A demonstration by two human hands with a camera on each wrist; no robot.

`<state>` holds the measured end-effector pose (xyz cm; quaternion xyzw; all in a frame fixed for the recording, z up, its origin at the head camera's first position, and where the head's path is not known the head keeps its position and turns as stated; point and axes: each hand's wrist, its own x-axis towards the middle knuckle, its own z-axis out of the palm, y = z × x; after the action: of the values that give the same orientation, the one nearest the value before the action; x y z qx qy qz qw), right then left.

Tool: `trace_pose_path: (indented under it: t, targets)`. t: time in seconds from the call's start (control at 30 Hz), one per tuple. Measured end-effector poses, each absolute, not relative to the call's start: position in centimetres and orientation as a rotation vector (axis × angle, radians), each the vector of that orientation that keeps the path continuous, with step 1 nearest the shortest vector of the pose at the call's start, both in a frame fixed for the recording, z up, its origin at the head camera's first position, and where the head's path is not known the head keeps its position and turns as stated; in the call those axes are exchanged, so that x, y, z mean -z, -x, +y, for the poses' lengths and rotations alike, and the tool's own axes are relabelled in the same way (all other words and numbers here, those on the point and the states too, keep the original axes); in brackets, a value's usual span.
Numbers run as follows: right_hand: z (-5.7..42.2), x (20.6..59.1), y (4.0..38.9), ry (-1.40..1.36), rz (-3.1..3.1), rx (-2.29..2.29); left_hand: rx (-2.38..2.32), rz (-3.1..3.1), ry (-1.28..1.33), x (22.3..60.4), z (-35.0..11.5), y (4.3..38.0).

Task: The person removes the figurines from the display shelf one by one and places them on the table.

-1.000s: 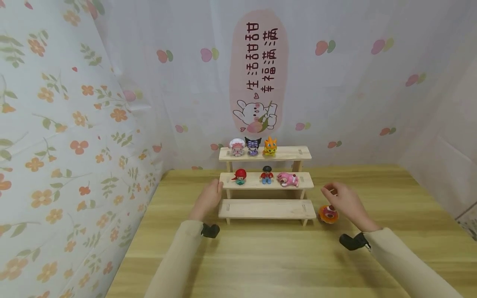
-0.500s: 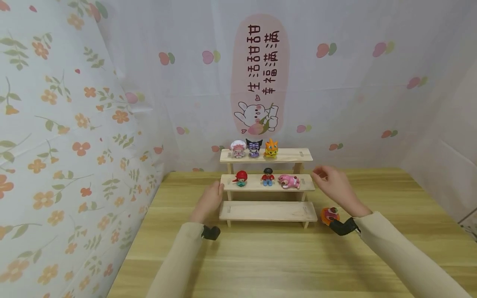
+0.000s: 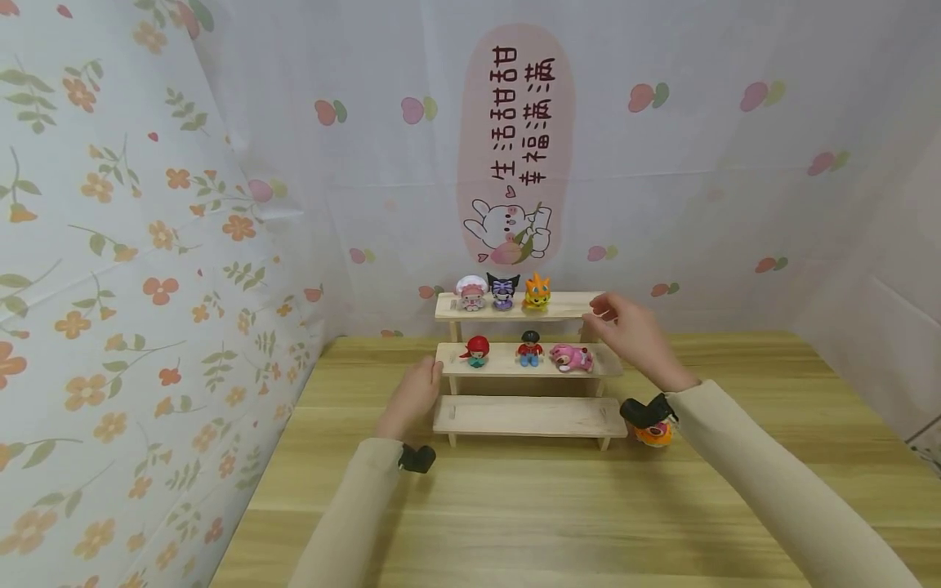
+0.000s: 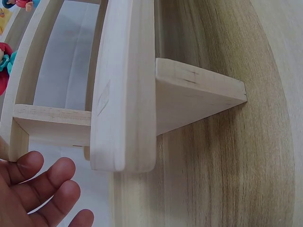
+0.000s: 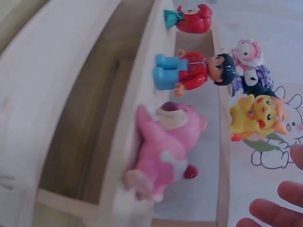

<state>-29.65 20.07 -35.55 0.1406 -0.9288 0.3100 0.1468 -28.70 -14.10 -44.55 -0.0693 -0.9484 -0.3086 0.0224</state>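
Note:
My left hand (image 3: 412, 398) touches the left end of the middle shelf (image 3: 500, 359) of a three-step wooden stand; in the left wrist view its fingers (image 4: 57, 172) are loosely bent and spread, the thumb hidden. Beside the right end of the top shelf (image 3: 573, 304) is my right hand (image 3: 634, 331), holding nothing visible; its fingers (image 5: 274, 213) are apart in the right wrist view. On the middle shelf are a red-haired mermaid figure (image 3: 477, 351), a boy figure in a red jacket (image 3: 529, 349) and a pink bear figure (image 5: 170, 146) lying down.
The top shelf bears a pink figure in a white hat (image 3: 471, 293), a black-and-purple figure (image 3: 503, 292) and a yellow-orange figure (image 3: 537, 294). An orange figure (image 3: 654, 435) on the table is partly behind the right wrist camera (image 3: 647, 411). A patterned curtain (image 3: 706, 204) hangs behind.
My right hand has moved left and farther away, from above the orange figure to the top shelf's right end. The left hand stays at the middle shelf.

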Motion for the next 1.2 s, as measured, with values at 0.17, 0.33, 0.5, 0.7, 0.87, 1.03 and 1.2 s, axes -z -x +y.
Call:
trace_pose_path:
  t: [0.17,0.33,0.5,0.7,0.87,1.03,1.2]
  targets:
    - [18.9,34.7,30.4,-0.39,-2.724,-0.927,0.943,-2.932,0.227,44.7,-14.2,28.7]
    - [17.9,34.3,31.3,-0.401,-2.767,-0.979,0.956,-2.925,0.238,44.8,-14.2,28.8]
    - [17.0,34.2,32.2,-0.399,-2.776,-1.041,0.955,-2.929,0.241,44.9,-14.3,28.8]
    - [16.1,33.9,32.9,-0.411,-2.775,-1.042,0.97,-2.915,0.248,44.9,-14.3,28.8]
    - [15.4,33.7,33.5,-0.449,-2.777,-1.035,0.969,-2.904,0.253,45.0,-14.4,28.9]
    - [14.7,33.9,34.2,-0.497,-2.758,-1.034,0.973,-2.893,0.275,45.1,-14.4,29.0]
    - [14.2,34.1,34.5,-0.508,-2.746,-1.041,0.98,-2.897,0.258,45.1,-14.3,29.1]
